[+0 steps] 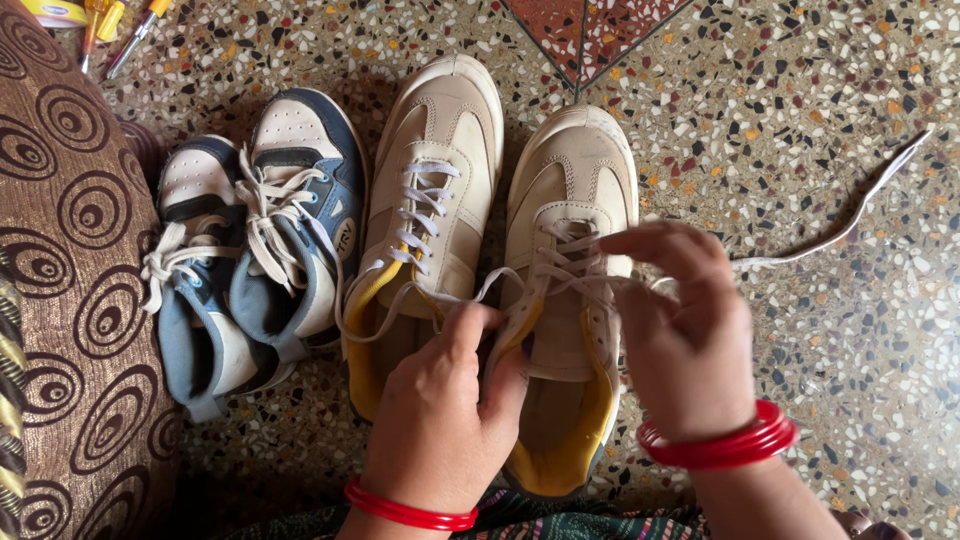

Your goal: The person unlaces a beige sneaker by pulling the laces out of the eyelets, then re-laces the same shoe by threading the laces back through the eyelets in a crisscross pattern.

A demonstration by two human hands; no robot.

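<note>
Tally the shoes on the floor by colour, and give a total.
Cream shoes with yellow lining: 2, one lying free, one under the left hand and right hand
Blue and white shoes: 2
Total: 4

Four shoes stand side by side on the floor [800, 120]: the small pair [250, 250] to the left, the big pair to the right. A cushion [70, 300] lies left of them, with pens [115, 30] behind it. Both hands rest on the rightmost shoe [570, 290], whose lace [850, 215] trails off right.
</note>
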